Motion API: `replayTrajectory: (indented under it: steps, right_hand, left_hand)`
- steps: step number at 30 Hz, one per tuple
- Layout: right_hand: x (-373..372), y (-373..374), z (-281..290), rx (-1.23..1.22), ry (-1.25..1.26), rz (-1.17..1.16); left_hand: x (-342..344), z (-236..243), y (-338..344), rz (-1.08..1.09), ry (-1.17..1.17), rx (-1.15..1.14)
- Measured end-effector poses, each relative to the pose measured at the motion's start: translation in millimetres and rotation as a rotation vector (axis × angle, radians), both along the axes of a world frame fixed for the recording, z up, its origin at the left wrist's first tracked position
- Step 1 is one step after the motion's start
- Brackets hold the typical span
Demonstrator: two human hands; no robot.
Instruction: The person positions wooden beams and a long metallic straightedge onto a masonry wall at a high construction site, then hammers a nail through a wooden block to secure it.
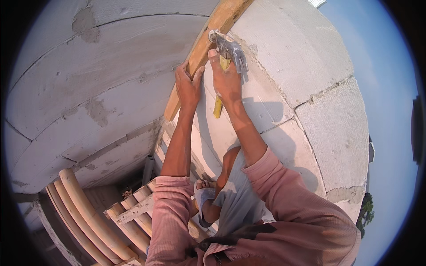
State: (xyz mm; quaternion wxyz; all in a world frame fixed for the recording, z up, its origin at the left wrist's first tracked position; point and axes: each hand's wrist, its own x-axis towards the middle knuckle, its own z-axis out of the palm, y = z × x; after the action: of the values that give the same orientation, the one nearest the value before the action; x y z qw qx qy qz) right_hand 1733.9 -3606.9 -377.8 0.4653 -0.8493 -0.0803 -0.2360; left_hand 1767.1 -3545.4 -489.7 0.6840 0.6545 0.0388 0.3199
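A: Setting: pale block walls [124, 53] with dark joints and grey mortar smears; blue sky [390, 88] at right. Item in use?

B: A claw hammer [230, 48]. Head grey, worn and spotted with pale residue; handle yellow. It is at the upper centre, its head overlapping the edge of the timber [203, 52] in view. Contact cannot be determined.

A: State of the right hand [227, 83]?

B: Clenched around the handle close under the head, thumb raised. The handle's lower end projects below the fist.

A: And the timber?

B: Brown, straight-edged, slanting between two wall faces. The left hand [188, 88] grasps its lower part, digits on opposite edges.

A: Further out?

B: A grey sandal [204, 199] on one foot; bamboo poles [84, 204] at lower left.
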Motion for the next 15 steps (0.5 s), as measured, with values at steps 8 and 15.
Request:
replayTrajectory:
  steps: [8,15]
  right_hand:
    - [9.1,27.5,9.6,0.268,0.043,0.260]
    - [27.6,-1.9,-18.6,0.136,0.075,0.325]
  left_hand:
    - [13.5,7.0,15.4,-0.017,-0.079,-0.100]
    - [10.7,-38.5,19.8,-0.352,0.007,-0.490]
